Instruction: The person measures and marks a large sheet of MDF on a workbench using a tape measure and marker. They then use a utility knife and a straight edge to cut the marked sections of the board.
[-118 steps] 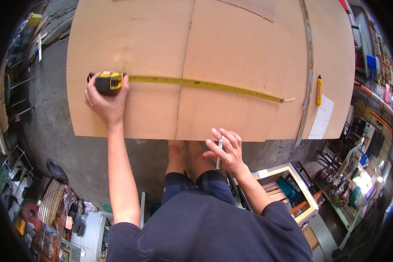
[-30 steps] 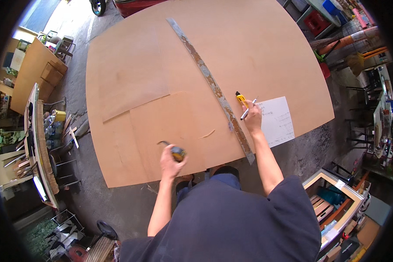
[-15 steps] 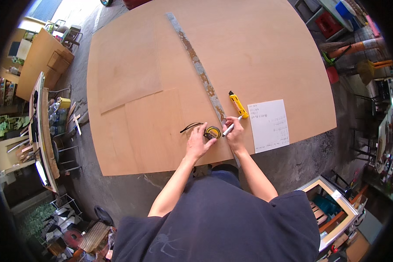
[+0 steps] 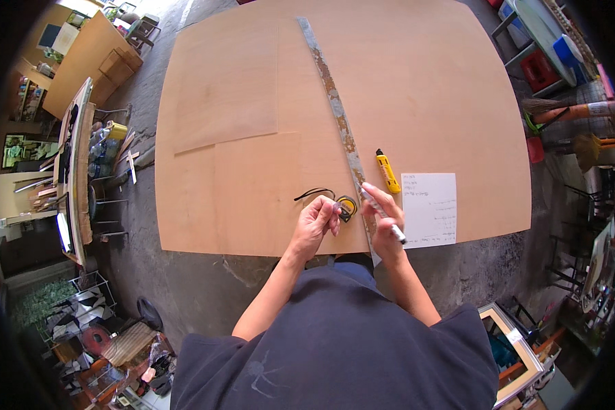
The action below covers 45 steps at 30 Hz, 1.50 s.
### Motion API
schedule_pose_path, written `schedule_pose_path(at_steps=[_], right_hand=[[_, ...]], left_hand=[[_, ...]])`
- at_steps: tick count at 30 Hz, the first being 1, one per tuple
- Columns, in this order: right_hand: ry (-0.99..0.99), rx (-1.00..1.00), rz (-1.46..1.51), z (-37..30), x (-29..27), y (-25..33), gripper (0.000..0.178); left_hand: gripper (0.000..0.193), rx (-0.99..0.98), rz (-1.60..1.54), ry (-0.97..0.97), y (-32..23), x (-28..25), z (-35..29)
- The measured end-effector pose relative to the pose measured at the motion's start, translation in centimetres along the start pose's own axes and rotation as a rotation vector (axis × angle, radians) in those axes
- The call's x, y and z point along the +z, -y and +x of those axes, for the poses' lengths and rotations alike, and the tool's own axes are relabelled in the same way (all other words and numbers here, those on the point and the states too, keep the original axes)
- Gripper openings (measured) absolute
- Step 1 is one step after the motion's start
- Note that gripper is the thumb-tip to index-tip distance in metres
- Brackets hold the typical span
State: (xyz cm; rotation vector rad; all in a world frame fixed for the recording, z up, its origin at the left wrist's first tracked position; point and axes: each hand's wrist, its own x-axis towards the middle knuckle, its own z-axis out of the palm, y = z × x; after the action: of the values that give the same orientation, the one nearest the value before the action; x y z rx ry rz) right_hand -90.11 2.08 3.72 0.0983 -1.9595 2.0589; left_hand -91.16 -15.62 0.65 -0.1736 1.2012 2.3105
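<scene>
Your right hand (image 4: 388,222) is curled round the pen (image 4: 378,207), held slantwise above the near part of the metal strip (image 4: 336,109); your left hand (image 4: 316,217) has its fingers bent in toward the thumb, though I cannot tell how tightly, or whether something small sits between them. The tape (image 4: 347,208) lies on the board (image 4: 417,89) just right of your left fingertips, its black strap (image 4: 314,192) trailing left. I can't tell which end of the pen writes or whether it is capped, so a careless turn of your wrist could leave a stray mark. The strip's near end reaches past the board's near edge; a bump from your body there could swing it askew. The paper (image 4: 428,212) lies loose near that edge, so your right forearm could drag it off, and a sideways sweep could roll the yellow tube (image 4: 388,171).
</scene>
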Motion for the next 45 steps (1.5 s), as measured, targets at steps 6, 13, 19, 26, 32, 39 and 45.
schedule_pose_path(at_steps=[6,13,19,26,32,39,45], right_hand=[[-0.119,0.284,0.318,1.0,-0.2,3.3,0.026],[0.021,0.356,0.297,1.2,0.0,3.3,0.026],[0.311,0.391,0.163,1.1,-0.4,4.0,0.018],[0.531,0.030,0.047,1.2,1.3,6.1,0.059],[0.688,0.033,0.170,0.3,2.2,6.4,0.058],[0.511,0.388,-0.372,3.2,2.6,-3.1,0.026],[0.511,0.158,-1.366,1.2,-1.2,-12.8,0.046]], left_hand=[[0.035,0.087,0.132,0.009,-1.3,1.0,-0.9],[0.034,0.141,0.333,0.010,-2.3,2.0,-1.6],[0.034,0.004,0.540,0.168,-3.9,2.1,-3.4],[0.041,-0.418,0.184,0.383,-5.8,5.1,-6.8],[0.043,-0.569,-0.035,0.404,-5.4,5.0,-8.6],[0.053,-0.032,0.760,-0.448,3.0,-6.9,-6.3],[0.048,-0.320,0.152,-1.279,10.1,-17.6,-13.0]])
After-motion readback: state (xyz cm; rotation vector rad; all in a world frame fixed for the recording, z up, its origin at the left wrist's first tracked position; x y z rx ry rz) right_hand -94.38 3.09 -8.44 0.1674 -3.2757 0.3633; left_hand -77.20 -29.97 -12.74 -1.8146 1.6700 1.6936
